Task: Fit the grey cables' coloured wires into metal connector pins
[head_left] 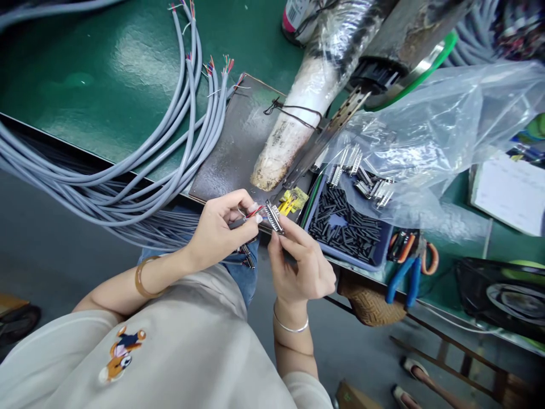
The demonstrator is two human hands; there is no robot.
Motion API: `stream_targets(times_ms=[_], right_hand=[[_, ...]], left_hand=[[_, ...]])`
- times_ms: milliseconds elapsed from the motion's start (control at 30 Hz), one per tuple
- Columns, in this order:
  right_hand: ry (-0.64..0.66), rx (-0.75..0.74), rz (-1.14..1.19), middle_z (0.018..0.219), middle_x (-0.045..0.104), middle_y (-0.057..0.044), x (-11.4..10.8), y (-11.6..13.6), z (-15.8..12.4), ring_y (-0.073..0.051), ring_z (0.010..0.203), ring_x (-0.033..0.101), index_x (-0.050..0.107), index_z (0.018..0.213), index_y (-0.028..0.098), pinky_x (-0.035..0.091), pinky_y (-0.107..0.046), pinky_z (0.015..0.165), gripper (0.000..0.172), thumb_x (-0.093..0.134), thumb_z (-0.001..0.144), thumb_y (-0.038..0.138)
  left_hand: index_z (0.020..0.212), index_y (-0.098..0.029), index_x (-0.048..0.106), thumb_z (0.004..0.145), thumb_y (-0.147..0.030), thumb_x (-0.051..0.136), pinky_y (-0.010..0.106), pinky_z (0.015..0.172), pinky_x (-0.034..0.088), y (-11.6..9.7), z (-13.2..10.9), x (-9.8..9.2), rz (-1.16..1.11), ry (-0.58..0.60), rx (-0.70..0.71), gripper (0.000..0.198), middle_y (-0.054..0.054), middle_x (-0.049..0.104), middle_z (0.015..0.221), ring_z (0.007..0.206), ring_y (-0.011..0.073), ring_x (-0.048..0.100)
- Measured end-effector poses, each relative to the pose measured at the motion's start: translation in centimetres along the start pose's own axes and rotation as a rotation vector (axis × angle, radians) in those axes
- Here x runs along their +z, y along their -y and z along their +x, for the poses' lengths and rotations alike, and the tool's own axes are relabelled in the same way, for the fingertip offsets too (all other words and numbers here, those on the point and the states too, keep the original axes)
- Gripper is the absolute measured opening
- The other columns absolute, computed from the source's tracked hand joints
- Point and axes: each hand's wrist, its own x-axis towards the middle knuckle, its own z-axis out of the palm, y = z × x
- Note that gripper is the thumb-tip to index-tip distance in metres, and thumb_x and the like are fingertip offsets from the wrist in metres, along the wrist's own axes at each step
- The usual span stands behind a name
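Pinched in my left hand (227,227) are the thin coloured wires (254,212) at the end of a cable. My right hand (300,255) holds a metal multi-pin connector (273,217) between thumb and fingers, its row of pins facing the wires. Wires and connector are very close together; whether they touch I cannot tell. Just beyond my hands lies a small yellow pad (293,201) on a dark plate (230,142). A blue tray (340,253) of short black tubes (347,224) stands to the right, with loose metal connectors (374,187) at its back.
Grey cables (187,130) with stripped ends curve over the green table (85,85) at left. A wrapped white tube (293,119) and a perforated metal rod (327,136) reach toward me. Right are a plastic bag (434,125), blue-handled pliers (406,275) and a black fan (506,295).
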Motion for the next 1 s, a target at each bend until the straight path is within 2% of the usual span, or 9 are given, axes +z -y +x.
stream_targets(times_ms=[133, 200, 267, 367, 400, 467, 600, 767, 1000], right_hand=[[0.056, 0.331, 0.236, 0.098, 0.081, -0.002, -0.4, 0.6, 0.1, -0.015, 0.084, 0.079, 0.063, 0.087, 0.022, 0.064, -0.024, 0.072, 0.017, 0.074, 0.084, 0.01], [0.17, 0.534, 0.392, 0.096, 0.08, -0.003, -0.8, 1.0, 0.4, -0.015, 0.082, 0.078, 0.061, 0.084, 0.021, 0.065, -0.026, 0.07, 0.012, 0.07, 0.089, 0.016], [0.13, 0.621, 0.435, 0.093, 0.079, -0.003, -1.5, 1.5, 0.8, -0.014, 0.071, 0.076, 0.06, 0.087, 0.021, 0.063, -0.024, 0.062, 0.009, 0.067, 0.092, 0.02], [-0.184, 0.566, 0.324, 0.075, 0.072, 0.004, -2.6, 2.3, 1.4, -0.008, 0.052, 0.065, 0.064, 0.094, 0.022, 0.048, -0.019, 0.046, 0.002, 0.064, 0.095, 0.023], [-0.217, 0.553, 0.287, 0.068, 0.067, 0.005, -2.9, 2.5, 1.6, -0.007, 0.048, 0.06, 0.066, 0.095, 0.022, 0.043, -0.019, 0.044, 0.004, 0.063, 0.096, 0.024], [-0.094, 0.567, 0.26, 0.062, 0.061, 0.005, -3.2, 2.8, 2.2, -0.006, 0.046, 0.053, 0.072, 0.093, 0.022, 0.038, -0.021, 0.044, 0.011, 0.062, 0.095, 0.026], [0.257, 0.586, 0.365, 0.079, 0.071, -0.001, -2.8, 2.7, 3.2, -0.007, 0.052, 0.048, 0.078, 0.09, 0.022, 0.036, -0.024, 0.048, 0.01, 0.069, 0.089, 0.025], [0.291, 0.608, 0.495, 0.078, 0.071, -0.001, -1.9, 2.5, 3.5, -0.005, 0.048, 0.039, 0.078, 0.086, 0.021, 0.026, -0.025, 0.045, 0.011, 0.068, 0.088, 0.022], [0.288, 0.557, 0.466, 0.078, 0.073, -0.003, -2.2, 2.8, 3.4, -0.009, 0.059, 0.055, 0.078, 0.085, 0.021, 0.036, -0.025, 0.051, 0.012, 0.067, 0.089, 0.022]], left_hand=[[0.09, -0.014, 0.064, 0.074, -0.012, 0.071, 0.013, 0.046, 0.042, -0.4, -0.3, -0.9, -0.204, 0.124, -0.115, 0.017, -0.003, 0.065, 0.066, 0.049, 0.0033, 0.052], [0.086, -0.013, 0.064, 0.076, -0.015, 0.07, 0.014, 0.042, 0.041, -0.5, -0.5, -1.3, -0.286, 0.189, -0.188, 0.012, -0.003, 0.066, 0.061, 0.043, 0.0036, 0.051], [0.082, -0.013, 0.064, 0.075, -0.016, 0.071, 0.015, 0.041, 0.042, -0.7, -0.6, -1.6, -0.336, 0.212, -0.238, 0.01, -0.001, 0.068, 0.06, 0.041, 0.0047, 0.053], [0.079, -0.013, 0.065, 0.07, -0.014, 0.073, 0.015, 0.041, 0.044, -0.9, -0.9, -1.6, -0.35, 0.188, -0.28, 0.013, -0.001, 0.069, 0.059, 0.04, 0.0051, 0.054], [0.079, -0.013, 0.065, 0.068, -0.013, 0.074, 0.015, 0.041, 0.044, -0.9, -1.0, -1.6, -0.346, 0.183, -0.289, 0.013, -0.001, 0.069, 0.059, 0.04, 0.0049, 0.054], [0.079, -0.012, 0.066, 0.067, -0.012, 0.073, 0.015, 0.042, 0.045, -0.9, -1.2, -1.5, -0.334, 0.186, -0.297, 0.014, -0.001, 0.071, 0.06, 0.04, 0.0049, 0.055], [0.079, -0.013, 0.066, 0.066, -0.012, 0.072, 0.016, 0.043, 0.047, -0.8, -1.6, -1.5, -0.324, 0.215, -0.298, 0.014, 0.0, 0.072, 0.06, 0.041, 0.0055, 0.055], [0.077, -0.013, 0.066, 0.065, -0.013, 0.071, 0.017, 0.042, 0.046, -0.8, -1.7, -1.5, -0.323, 0.235, -0.297, 0.013, -0.001, 0.07, 0.058, 0.04, 0.0061, 0.055], [0.077, -0.012, 0.065, 0.064, -0.012, 0.071, 0.017, 0.044, 0.045, -0.8, -1.7, -1.4, -0.302, 0.243, -0.297, 0.014, -0.002, 0.069, 0.058, 0.041, 0.006, 0.056]])
